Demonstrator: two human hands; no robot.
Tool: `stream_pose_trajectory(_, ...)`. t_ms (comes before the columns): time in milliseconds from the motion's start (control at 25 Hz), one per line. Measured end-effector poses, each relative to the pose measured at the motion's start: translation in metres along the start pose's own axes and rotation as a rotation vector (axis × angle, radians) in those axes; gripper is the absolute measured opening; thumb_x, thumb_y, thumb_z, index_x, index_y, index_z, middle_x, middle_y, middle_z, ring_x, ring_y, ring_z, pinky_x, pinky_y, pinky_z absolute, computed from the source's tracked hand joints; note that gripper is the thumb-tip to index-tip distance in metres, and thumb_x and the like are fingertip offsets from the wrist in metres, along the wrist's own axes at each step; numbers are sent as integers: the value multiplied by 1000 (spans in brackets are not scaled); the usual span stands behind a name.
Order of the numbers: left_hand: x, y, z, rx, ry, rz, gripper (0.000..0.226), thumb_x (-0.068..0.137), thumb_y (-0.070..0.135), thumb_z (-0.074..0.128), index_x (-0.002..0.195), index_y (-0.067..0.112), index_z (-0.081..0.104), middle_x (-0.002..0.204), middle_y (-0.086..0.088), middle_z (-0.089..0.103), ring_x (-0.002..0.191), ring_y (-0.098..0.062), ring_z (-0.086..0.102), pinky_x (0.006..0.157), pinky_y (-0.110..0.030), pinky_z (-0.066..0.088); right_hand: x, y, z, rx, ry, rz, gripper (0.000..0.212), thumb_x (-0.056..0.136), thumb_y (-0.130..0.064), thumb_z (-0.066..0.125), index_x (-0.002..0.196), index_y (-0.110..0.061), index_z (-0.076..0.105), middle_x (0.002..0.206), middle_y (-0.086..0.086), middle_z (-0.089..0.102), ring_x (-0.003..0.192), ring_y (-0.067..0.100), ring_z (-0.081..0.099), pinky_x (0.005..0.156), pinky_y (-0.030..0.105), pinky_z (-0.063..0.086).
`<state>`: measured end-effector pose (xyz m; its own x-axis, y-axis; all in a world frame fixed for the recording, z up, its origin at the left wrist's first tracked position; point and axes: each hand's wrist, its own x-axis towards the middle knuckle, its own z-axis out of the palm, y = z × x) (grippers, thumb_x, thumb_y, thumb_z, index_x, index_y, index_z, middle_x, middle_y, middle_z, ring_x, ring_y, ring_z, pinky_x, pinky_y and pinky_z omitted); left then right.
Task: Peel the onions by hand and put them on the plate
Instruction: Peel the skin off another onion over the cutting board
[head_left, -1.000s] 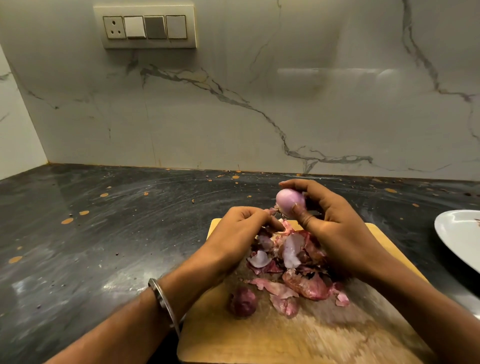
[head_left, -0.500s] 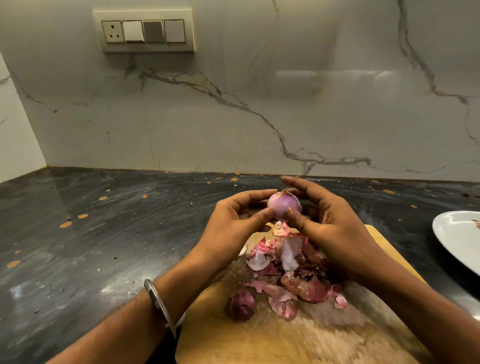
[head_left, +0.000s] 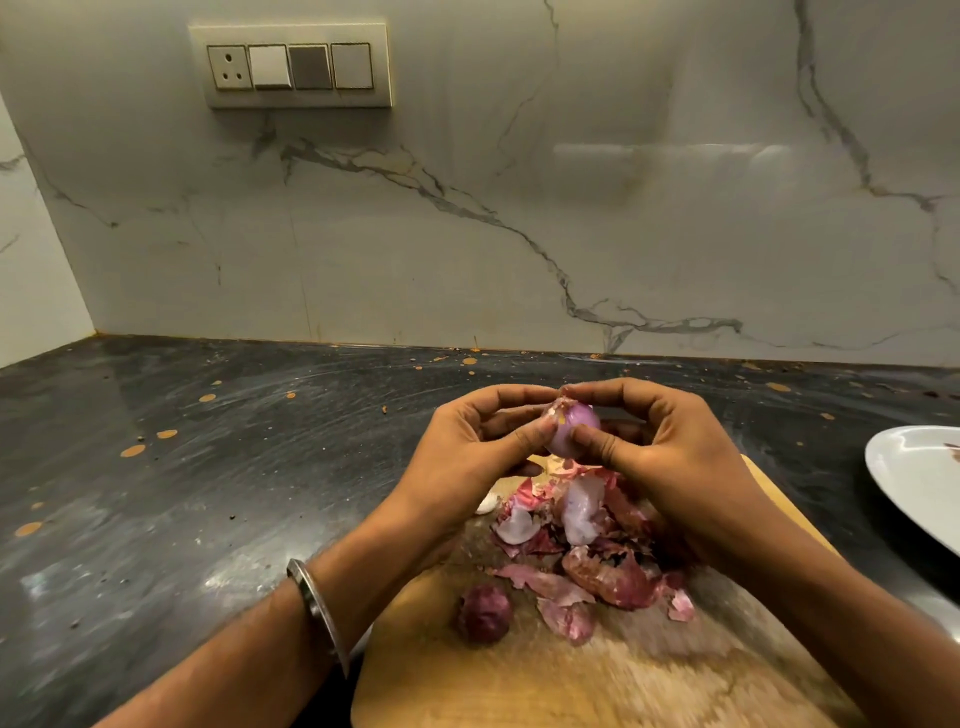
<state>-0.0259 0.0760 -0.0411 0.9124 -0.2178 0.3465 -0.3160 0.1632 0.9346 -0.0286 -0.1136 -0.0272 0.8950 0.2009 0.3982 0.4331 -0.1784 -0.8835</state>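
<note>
Both hands' fingers (head_left: 524, 434) curl around a glossy, pale-purple peeled onion (head_left: 571, 431), papery scrap at its top.

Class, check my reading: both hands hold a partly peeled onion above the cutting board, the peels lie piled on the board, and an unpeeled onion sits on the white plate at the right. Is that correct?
Not quite. The unpeeled onion sits on the cutting board, near the peels, not on the white plate. The head view shows this. The rest holds: the left hand and right hand hold the partly peeled onion above the board.
</note>
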Motion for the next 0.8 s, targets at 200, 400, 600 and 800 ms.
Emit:
stream_pose_trajectory(200, -1, 0, 1, -18, -63, -41, 44, 87, 9, 69, 130, 17, 62, 108, -11, 75, 92, -24, 71, 81, -31, 59, 0, -1, 1, 98, -41, -16, 36, 91, 0, 64, 122, -17, 67, 113, 1, 75, 102, 14, 73, 85, 26, 59)
stream_pose_trajectory(400, -1, 1, 3, -5, -25, -30, 39, 82, 8, 73, 120, 12, 64, 111, -11, 72, 86, -20, 69, 71, -25, 58, 0, 0, 3, 83, 42, -12, 27, 89, -8, 67, 113, -18, 64, 102, 1, 74, 95, 17, 74, 81, 30, 61)
stream_pose_trajectory(600, -1, 0, 2, 14, -5, -17, 46, 72, 13, 79, 117, 12, 66, 108, -9, 74, 87, -24, 71, 73, -28, 58, -1, -1, 1, -52, -41, -43, 42, 79, -29, 74, 120, -26, 67, 109, -9, 74, 104, 6, 70, 88, 24, 57)
stream_pose_trajectory(800, -1, -1, -1, 8, 19, -32, 56, 56, 20, 86, 105, 12, 63, 101, -5, 73, 78, -18, 69, 67, -27, 57, 0, -1, 0, 40, -131, 10, 33, 90, -12, 67, 122, -23, 68, 112, -6, 75, 107, 11, 70, 89, 27, 58)
